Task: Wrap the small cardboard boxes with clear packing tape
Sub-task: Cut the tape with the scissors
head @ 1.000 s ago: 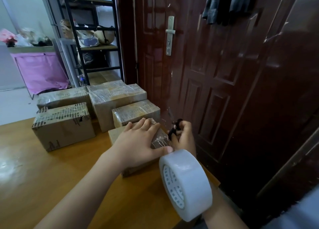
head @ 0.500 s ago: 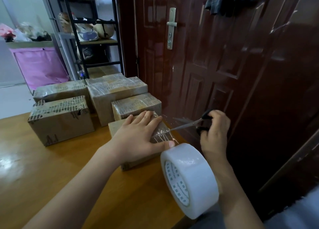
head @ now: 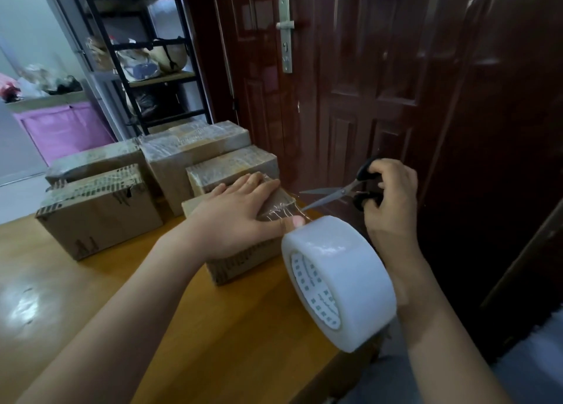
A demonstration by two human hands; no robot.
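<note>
Since a second ago our right hand [head: 388, 190] has swung the scissors [head: 338, 194] out from the box [head: 240, 260] and opened the blades, tips now just beside the tape strip at its near right corner, while our left hand [head: 240, 217] stays pressed flat on top. With our right grip clenched through the handles and the left released, fingers straight, we judge the stretched tape could twist and stick to itself, or the hanging tape roll [head: 338, 281] drop, once cut. Box sits at the desk [head: 91, 297] edge, long axis running away from us toward the stacked boxes [head: 195, 156].
</note>
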